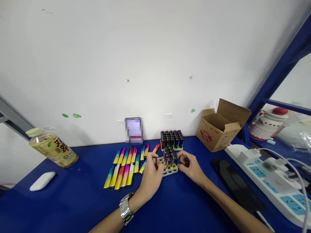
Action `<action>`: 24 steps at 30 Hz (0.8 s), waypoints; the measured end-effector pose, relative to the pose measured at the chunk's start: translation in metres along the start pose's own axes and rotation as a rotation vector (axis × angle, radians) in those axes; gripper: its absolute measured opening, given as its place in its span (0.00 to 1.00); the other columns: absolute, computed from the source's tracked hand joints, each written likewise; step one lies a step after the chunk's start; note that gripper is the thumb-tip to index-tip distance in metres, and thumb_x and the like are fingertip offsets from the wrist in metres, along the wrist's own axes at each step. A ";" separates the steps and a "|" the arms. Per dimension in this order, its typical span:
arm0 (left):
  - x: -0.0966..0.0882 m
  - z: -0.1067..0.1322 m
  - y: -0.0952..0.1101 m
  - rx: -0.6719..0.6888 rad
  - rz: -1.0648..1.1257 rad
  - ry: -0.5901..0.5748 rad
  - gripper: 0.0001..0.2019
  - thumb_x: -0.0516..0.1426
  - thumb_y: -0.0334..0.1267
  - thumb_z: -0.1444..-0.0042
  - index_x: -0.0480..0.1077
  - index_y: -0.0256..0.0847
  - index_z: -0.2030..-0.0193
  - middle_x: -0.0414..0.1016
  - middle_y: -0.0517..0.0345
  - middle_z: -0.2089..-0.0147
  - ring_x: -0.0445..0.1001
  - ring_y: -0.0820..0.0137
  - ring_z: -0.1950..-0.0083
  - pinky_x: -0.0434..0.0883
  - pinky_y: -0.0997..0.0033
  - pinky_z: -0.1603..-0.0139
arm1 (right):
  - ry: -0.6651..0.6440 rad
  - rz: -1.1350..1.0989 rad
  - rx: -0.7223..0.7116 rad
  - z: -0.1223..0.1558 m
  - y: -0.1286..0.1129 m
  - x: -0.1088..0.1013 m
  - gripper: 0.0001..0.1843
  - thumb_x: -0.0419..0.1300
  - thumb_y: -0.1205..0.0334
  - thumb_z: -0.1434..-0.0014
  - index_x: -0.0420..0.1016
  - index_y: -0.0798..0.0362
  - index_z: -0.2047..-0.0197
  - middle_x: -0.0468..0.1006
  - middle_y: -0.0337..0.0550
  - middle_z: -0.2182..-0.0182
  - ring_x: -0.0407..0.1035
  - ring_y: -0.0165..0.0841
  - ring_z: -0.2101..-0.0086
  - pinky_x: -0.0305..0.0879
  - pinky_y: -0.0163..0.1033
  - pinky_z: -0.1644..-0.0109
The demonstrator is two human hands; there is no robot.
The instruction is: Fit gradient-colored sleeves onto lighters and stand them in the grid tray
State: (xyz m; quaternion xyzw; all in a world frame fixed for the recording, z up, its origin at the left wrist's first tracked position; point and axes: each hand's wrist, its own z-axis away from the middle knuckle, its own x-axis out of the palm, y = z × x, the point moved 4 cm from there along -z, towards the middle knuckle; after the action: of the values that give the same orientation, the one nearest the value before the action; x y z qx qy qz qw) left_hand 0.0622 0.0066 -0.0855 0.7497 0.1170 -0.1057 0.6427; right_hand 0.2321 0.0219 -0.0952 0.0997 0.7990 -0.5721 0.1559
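My left hand [153,173] is closed at the left side of a pale tray with holes [173,170]. A small dark bit shows between its thumb and finger, but most of what it holds is hidden. Several lighters [169,161] with dark tops stand upright in that tray. On the tray's right, my right hand [191,168] curls around a black-topped lighter [186,160], its body mostly covered by the fingers. Many shiny lighters in rainbow colours [120,174] lie flat on the blue table to the left of my left hand.
Behind the tray stands a second rack packed with lighters [172,140]. An open cardboard box [213,134] is at the back right, near a black phone [236,184] and a white power strip [274,191]. Leftward are a drink bottle [54,149] and a white case [42,181].
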 end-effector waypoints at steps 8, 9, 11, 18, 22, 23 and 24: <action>0.021 -0.004 0.007 0.178 -0.328 -0.170 0.05 0.52 0.39 0.44 0.62 0.42 0.67 0.61 0.66 0.78 0.63 0.73 0.76 0.59 0.73 0.73 | 0.155 0.004 -0.164 0.001 -0.013 -0.005 0.03 0.57 0.62 0.48 0.67 0.52 0.71 0.71 0.42 0.69 0.67 0.33 0.68 0.62 0.35 0.67; 0.021 -0.003 0.010 0.216 -0.326 -0.165 0.04 0.51 0.39 0.43 0.62 0.42 0.66 0.63 0.64 0.75 0.64 0.73 0.74 0.60 0.73 0.72 | 0.185 -0.044 -0.152 0.002 -0.011 -0.007 0.03 0.56 0.62 0.47 0.66 0.52 0.70 0.72 0.43 0.68 0.67 0.33 0.68 0.62 0.35 0.66; 0.017 -0.001 0.016 0.286 -0.281 -0.129 0.06 0.50 0.39 0.41 0.62 0.41 0.66 0.67 0.59 0.68 0.66 0.73 0.72 0.62 0.74 0.72 | 0.218 -0.104 -0.100 0.001 -0.006 -0.012 0.03 0.55 0.62 0.45 0.63 0.51 0.69 0.74 0.41 0.70 0.67 0.32 0.71 0.62 0.35 0.66; 0.001 0.003 0.011 0.156 -0.091 -0.016 0.06 0.50 0.41 0.41 0.56 0.44 0.64 0.62 0.68 0.76 0.59 0.76 0.80 0.57 0.77 0.79 | -0.001 0.021 -0.030 0.001 -0.001 -0.008 0.08 0.61 0.59 0.50 0.68 0.53 0.67 0.64 0.31 0.82 0.58 0.27 0.80 0.55 0.32 0.74; 0.007 -0.002 0.009 0.144 -0.272 -0.115 0.10 0.54 0.47 0.44 0.61 0.43 0.63 0.64 0.67 0.79 0.63 0.72 0.80 0.56 0.75 0.78 | -0.064 0.099 -0.058 0.004 -0.008 -0.001 0.09 0.60 0.57 0.47 0.72 0.54 0.66 0.67 0.33 0.81 0.60 0.27 0.79 0.57 0.33 0.73; 0.008 -0.004 0.009 0.153 -0.317 -0.132 0.11 0.53 0.48 0.44 0.63 0.43 0.63 0.67 0.64 0.78 0.65 0.71 0.79 0.57 0.74 0.77 | -0.046 0.096 -0.066 0.004 -0.010 -0.001 0.09 0.59 0.56 0.46 0.72 0.54 0.67 0.68 0.35 0.80 0.61 0.28 0.79 0.57 0.33 0.73; 0.010 -0.005 0.009 0.161 -0.346 -0.143 0.11 0.53 0.48 0.43 0.65 0.43 0.63 0.69 0.62 0.77 0.67 0.70 0.77 0.59 0.73 0.75 | -0.019 0.078 -0.066 0.005 -0.012 -0.003 0.10 0.59 0.56 0.45 0.72 0.54 0.67 0.68 0.35 0.80 0.61 0.28 0.78 0.58 0.33 0.73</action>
State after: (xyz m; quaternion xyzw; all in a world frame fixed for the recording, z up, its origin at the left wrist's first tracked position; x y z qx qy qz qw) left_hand 0.0743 0.0109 -0.0791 0.7580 0.1892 -0.2763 0.5597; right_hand 0.2311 0.0138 -0.0850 0.1201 0.8115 -0.5397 0.1890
